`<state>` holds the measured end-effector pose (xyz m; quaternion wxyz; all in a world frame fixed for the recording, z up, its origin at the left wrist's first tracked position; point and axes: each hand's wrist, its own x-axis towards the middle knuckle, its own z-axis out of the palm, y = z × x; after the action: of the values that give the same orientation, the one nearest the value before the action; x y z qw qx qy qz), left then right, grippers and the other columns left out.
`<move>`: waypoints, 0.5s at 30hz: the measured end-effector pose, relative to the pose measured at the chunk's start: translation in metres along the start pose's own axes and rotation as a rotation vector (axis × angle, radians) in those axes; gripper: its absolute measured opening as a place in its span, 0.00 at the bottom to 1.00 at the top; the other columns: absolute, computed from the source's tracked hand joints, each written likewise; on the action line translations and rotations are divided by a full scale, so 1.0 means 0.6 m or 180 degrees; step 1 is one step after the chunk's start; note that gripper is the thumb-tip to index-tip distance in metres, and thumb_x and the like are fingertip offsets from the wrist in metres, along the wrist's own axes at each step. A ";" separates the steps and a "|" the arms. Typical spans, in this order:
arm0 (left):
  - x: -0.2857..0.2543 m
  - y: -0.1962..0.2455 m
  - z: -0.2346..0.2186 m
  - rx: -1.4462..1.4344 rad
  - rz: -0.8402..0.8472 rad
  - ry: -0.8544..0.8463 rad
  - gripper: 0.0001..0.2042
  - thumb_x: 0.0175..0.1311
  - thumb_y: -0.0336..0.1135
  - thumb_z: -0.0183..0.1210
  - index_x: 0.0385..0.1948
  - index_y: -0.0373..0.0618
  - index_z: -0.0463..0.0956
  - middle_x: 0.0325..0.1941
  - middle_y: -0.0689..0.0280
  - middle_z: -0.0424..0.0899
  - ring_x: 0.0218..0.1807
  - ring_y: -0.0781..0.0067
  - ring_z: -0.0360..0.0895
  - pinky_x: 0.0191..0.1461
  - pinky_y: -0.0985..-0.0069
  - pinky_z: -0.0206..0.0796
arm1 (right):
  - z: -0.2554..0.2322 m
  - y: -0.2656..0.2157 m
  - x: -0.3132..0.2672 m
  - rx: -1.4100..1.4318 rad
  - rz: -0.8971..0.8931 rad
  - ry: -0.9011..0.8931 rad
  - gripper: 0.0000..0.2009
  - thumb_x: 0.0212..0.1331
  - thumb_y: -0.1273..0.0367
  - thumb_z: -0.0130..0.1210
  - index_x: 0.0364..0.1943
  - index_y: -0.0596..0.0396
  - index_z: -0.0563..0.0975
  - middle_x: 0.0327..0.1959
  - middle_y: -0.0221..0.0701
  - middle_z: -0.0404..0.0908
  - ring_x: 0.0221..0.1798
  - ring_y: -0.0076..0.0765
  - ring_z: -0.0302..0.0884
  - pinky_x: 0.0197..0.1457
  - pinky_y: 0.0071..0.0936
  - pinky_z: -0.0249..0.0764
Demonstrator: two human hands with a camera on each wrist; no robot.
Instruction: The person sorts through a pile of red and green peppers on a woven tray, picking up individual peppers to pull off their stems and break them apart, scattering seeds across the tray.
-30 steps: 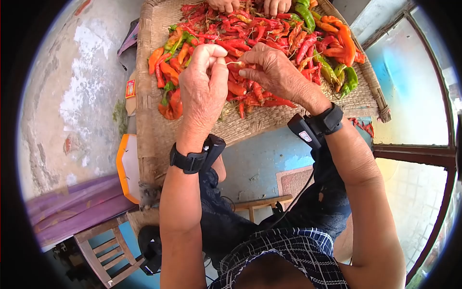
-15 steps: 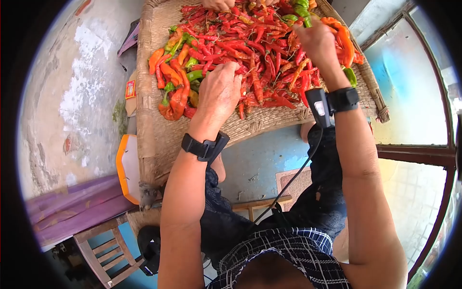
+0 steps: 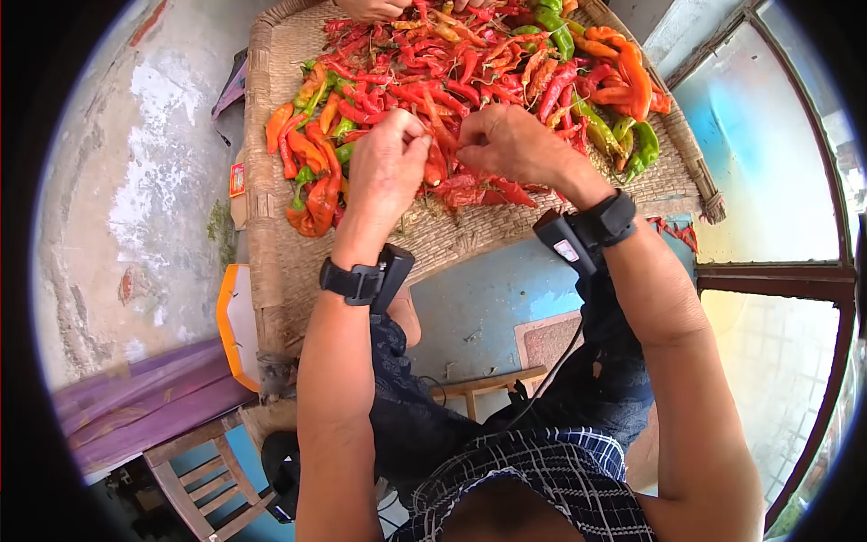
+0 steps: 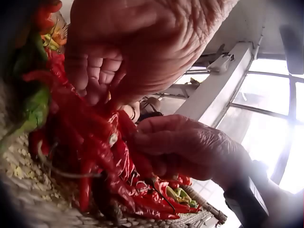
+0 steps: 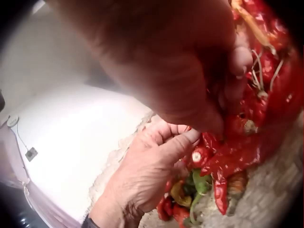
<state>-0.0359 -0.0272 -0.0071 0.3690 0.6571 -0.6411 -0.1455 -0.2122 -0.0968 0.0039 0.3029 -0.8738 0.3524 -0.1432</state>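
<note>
My left hand [image 3: 386,167] is over the near-left part of a heap of red chili peppers [image 3: 465,68], its thumb and forefinger pinching a red chili pepper [image 3: 437,126]. Facing it, my right hand [image 3: 519,149] has curled fingers low over the same red peppers. In the left wrist view, the right hand [image 4: 185,145] has its thumb and fingers around a red pepper [image 4: 127,127]. A red pepper with a pale, stemless end [image 5: 197,156] lies just below the left hand [image 5: 147,161] in the right wrist view. My right fingertips are partly hidden there.
The peppers lie on a woven mat [image 3: 298,262] with a raised rim. Orange peppers [image 3: 316,203] are on its left, green ones [image 3: 643,149] at right. Another person's hands [image 3: 375,9] are at the far edge. A wall stands left, a glazed door [image 3: 768,163] right.
My right hand reached to the far right of the heap, then came back beside the left hand. The thin stem pinched between the hands earlier is gone from view. The head view has shifted slightly.
</note>
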 end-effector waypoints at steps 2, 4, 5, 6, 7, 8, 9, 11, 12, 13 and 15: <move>0.005 -0.013 -0.011 -0.0674 -0.0097 0.0154 0.06 0.56 0.29 0.59 0.29 0.39 0.71 0.24 0.63 0.77 0.26 0.76 0.75 0.32 0.76 0.68 | -0.023 0.009 0.002 0.0245 -0.0084 -0.0071 0.11 0.49 0.62 0.58 0.29 0.57 0.80 0.26 0.40 0.80 0.31 0.41 0.79 0.35 0.35 0.73; 0.004 -0.012 -0.026 -0.0970 -0.0240 0.0138 0.06 0.57 0.28 0.59 0.29 0.39 0.71 0.24 0.65 0.77 0.26 0.77 0.74 0.31 0.77 0.68 | -0.049 0.001 -0.004 0.0682 -0.0035 -0.0314 0.08 0.56 0.66 0.56 0.29 0.57 0.78 0.19 0.25 0.75 0.23 0.19 0.72 0.26 0.23 0.68; 0.005 -0.009 -0.033 -0.1271 -0.0374 0.0110 0.05 0.58 0.28 0.58 0.29 0.39 0.71 0.25 0.67 0.76 0.26 0.79 0.74 0.31 0.78 0.68 | -0.058 0.004 -0.004 0.0679 -0.0041 -0.0316 0.08 0.56 0.66 0.56 0.29 0.57 0.78 0.19 0.25 0.75 0.23 0.19 0.72 0.26 0.23 0.68; 0.002 0.002 -0.040 -0.1431 -0.0460 0.0037 0.05 0.60 0.29 0.56 0.32 0.40 0.70 0.27 0.70 0.75 0.27 0.82 0.73 0.31 0.83 0.67 | -0.067 0.009 -0.001 0.0762 -0.0049 -0.0106 0.09 0.57 0.65 0.56 0.30 0.57 0.78 0.19 0.25 0.75 0.23 0.19 0.71 0.25 0.22 0.68; 0.002 0.004 -0.042 -0.1433 -0.0459 0.0039 0.05 0.60 0.29 0.56 0.32 0.40 0.70 0.27 0.70 0.75 0.27 0.82 0.73 0.31 0.83 0.67 | -0.074 0.014 0.001 0.0844 -0.0057 0.0104 0.10 0.58 0.63 0.56 0.30 0.57 0.77 0.19 0.24 0.74 0.23 0.18 0.71 0.24 0.21 0.67; 0.002 0.005 -0.043 -0.1565 -0.0532 0.0011 0.05 0.61 0.29 0.56 0.33 0.40 0.70 0.27 0.70 0.75 0.27 0.83 0.73 0.30 0.84 0.67 | -0.079 0.018 0.002 0.1228 0.0037 0.0570 0.13 0.59 0.62 0.56 0.36 0.59 0.78 0.22 0.25 0.76 0.24 0.21 0.73 0.25 0.22 0.69; 0.002 0.005 -0.044 -0.1696 -0.0606 -0.0016 0.05 0.62 0.29 0.55 0.34 0.40 0.69 0.27 0.70 0.75 0.27 0.84 0.73 0.30 0.85 0.67 | -0.079 0.025 0.006 0.1226 0.0035 0.0565 0.13 0.59 0.62 0.56 0.36 0.59 0.78 0.22 0.25 0.76 0.24 0.21 0.73 0.25 0.22 0.69; 0.001 0.008 -0.043 -0.1746 -0.0622 -0.0033 0.05 0.63 0.32 0.55 0.35 0.43 0.70 0.27 0.71 0.75 0.28 0.84 0.73 0.31 0.85 0.66 | -0.071 0.040 0.018 -0.0271 0.0046 0.2173 0.15 0.54 0.61 0.60 0.38 0.59 0.80 0.25 0.38 0.82 0.30 0.32 0.80 0.34 0.29 0.76; 0.001 0.010 -0.042 -0.1799 -0.0627 -0.0060 0.06 0.64 0.35 0.55 0.36 0.45 0.71 0.27 0.72 0.75 0.29 0.84 0.73 0.32 0.85 0.65 | -0.072 0.015 0.011 0.0112 0.0265 0.1736 0.17 0.53 0.60 0.60 0.41 0.59 0.79 0.32 0.42 0.83 0.36 0.34 0.82 0.38 0.31 0.76; 0.000 0.013 -0.042 -0.1798 -0.0630 -0.0064 0.06 0.64 0.35 0.55 0.36 0.45 0.71 0.27 0.72 0.75 0.29 0.84 0.73 0.32 0.85 0.65 | -0.054 0.005 0.010 0.0114 0.0269 0.1734 0.17 0.53 0.60 0.60 0.41 0.59 0.79 0.32 0.42 0.83 0.36 0.34 0.82 0.38 0.31 0.76; 0.001 0.019 -0.038 -0.2034 -0.0572 -0.0165 0.06 0.65 0.35 0.55 0.37 0.44 0.71 0.27 0.71 0.76 0.29 0.84 0.73 0.33 0.85 0.66 | -0.011 -0.006 0.014 0.1037 -0.0419 0.0641 0.16 0.54 0.62 0.60 0.41 0.60 0.79 0.31 0.41 0.82 0.36 0.32 0.80 0.40 0.30 0.75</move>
<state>-0.0291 -0.0196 0.0165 0.5256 0.5582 -0.5117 -0.3878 -0.2076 -0.1036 0.0118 0.3935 -0.8156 0.2953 -0.3045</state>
